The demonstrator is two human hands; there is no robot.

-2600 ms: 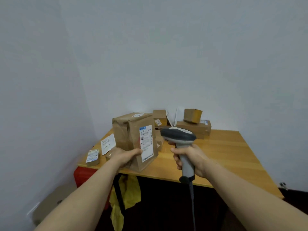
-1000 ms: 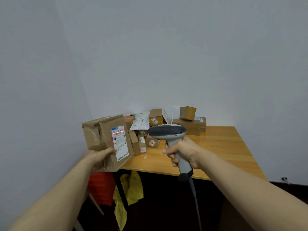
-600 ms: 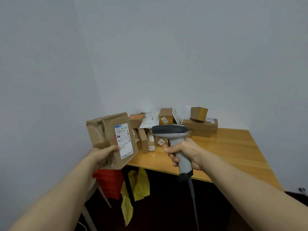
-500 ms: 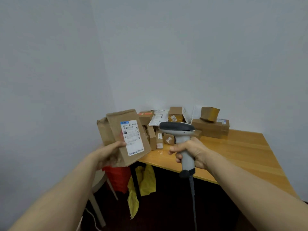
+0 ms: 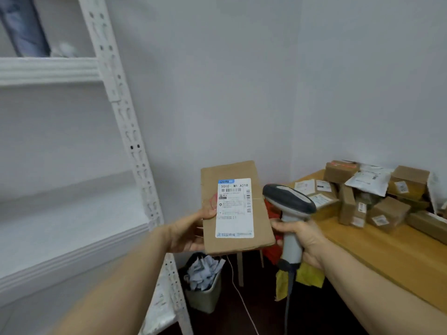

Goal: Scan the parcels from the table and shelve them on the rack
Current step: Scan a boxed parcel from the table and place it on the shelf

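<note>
My left hand [image 5: 186,232] grips a brown cardboard parcel [image 5: 260,215] by its left edge, the white shipping label facing me. It is held in the air between the rack and the table. My right hand [image 5: 301,238] holds the grey barcode scanner [image 5: 289,204] by its handle, just right of the parcel, its cable hanging down. The white metal rack [image 5: 135,141] stands at the left, with a bare shelf [image 5: 72,228] at hand height. More brown parcels [image 5: 387,211] and a white mailer bag [image 5: 368,182] lie piled on the wooden table [image 5: 387,252] at the right.
A small bin [image 5: 204,281] stuffed with paper stands on the floor below the parcel, beside the rack's upright. A red object and a yellow cloth [image 5: 300,278] hang under the table's edge. An upper rack shelf [image 5: 48,68] carries some blurred things at top left.
My view has swung left from the table toward the rack. The parcel came off the table in my left hand and now faces me flat. The scanner stays in my right hand.
</note>
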